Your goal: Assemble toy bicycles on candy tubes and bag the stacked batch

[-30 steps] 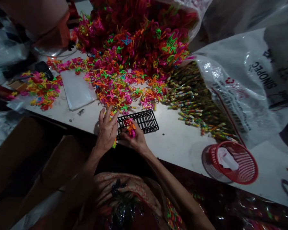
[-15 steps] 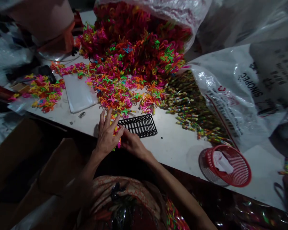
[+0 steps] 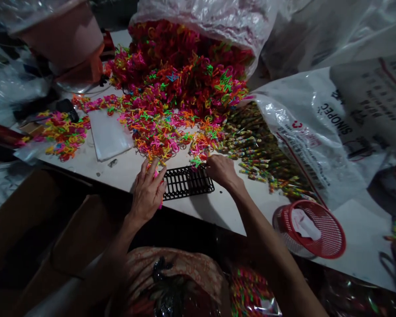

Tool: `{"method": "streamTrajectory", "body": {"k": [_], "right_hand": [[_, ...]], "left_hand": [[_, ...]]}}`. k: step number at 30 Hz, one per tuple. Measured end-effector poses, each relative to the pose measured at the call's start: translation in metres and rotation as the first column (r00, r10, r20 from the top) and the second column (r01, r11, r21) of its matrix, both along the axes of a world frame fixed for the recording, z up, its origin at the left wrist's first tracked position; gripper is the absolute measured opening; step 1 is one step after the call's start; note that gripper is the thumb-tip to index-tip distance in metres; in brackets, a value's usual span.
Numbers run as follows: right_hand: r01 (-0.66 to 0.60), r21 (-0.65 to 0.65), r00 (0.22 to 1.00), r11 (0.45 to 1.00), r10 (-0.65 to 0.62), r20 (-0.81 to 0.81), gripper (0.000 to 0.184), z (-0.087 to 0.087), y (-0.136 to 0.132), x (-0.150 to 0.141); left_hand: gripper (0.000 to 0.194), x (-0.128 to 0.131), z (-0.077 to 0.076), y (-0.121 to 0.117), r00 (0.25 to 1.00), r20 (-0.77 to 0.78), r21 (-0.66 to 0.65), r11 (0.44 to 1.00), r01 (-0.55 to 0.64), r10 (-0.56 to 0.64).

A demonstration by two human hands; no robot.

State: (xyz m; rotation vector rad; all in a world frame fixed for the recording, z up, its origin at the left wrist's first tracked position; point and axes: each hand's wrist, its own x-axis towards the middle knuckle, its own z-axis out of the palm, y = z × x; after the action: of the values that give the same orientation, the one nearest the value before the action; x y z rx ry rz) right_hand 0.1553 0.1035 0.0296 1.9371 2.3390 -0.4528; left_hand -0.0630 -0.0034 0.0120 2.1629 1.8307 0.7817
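Observation:
A black slotted plastic rack (image 3: 186, 181) lies near the table's front edge. My left hand (image 3: 147, 191) rests on its left end with fingers stretched out and slightly apart. Pink and yellow plastic bits peek out beside those fingers; what lies under the palm is hidden. My right hand (image 3: 223, 171) is at the rack's far right corner, its fingers curled closed at the edge of a heap of bright plastic pieces (image 3: 165, 127). Whatever its fingertips grip is hidden from me. Just right of it lie many small printed wrapped sticks (image 3: 260, 149).
The heap spills from a clear plastic bag (image 3: 211, 22) at the back. Left are a stack of clear bags (image 3: 108, 136) and a smaller pile of pieces (image 3: 64, 134). A red mesh basket (image 3: 336, 233) holding paper stands right, below a white printed sack (image 3: 300, 114).
My right hand has moved away from beside my left hand, right and back to the heap's edge. Orange and pink pieces seen in it earlier are out of sight. My left hand stays on the rack.

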Motion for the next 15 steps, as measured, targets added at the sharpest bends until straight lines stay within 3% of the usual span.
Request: {"method": "streamTrajectory", "body": {"k": [4,9,15], "right_hand": [[-0.079,-0.04,0.936,0.996,0.061,-0.346,0.011,-0.01,-0.02,0.008],[-0.065,0.044,0.723,0.997,0.077,-0.687,0.009,-0.039,-0.033,-0.03],[-0.053,-0.081,0.394,0.995,-0.054,-0.918,0.009,-0.058,-0.025,-0.073]], "left_hand": [[0.046,-0.001,-0.002,-0.001,1.0,0.018,-0.001,1.0,-0.007,0.007],[0.047,-0.002,-0.003,0.0,1.0,0.012,0.011,1.0,0.017,-0.017],[0.049,-0.002,-0.003,0.0,1.0,-0.011,0.017,1.0,0.025,-0.024]]}}
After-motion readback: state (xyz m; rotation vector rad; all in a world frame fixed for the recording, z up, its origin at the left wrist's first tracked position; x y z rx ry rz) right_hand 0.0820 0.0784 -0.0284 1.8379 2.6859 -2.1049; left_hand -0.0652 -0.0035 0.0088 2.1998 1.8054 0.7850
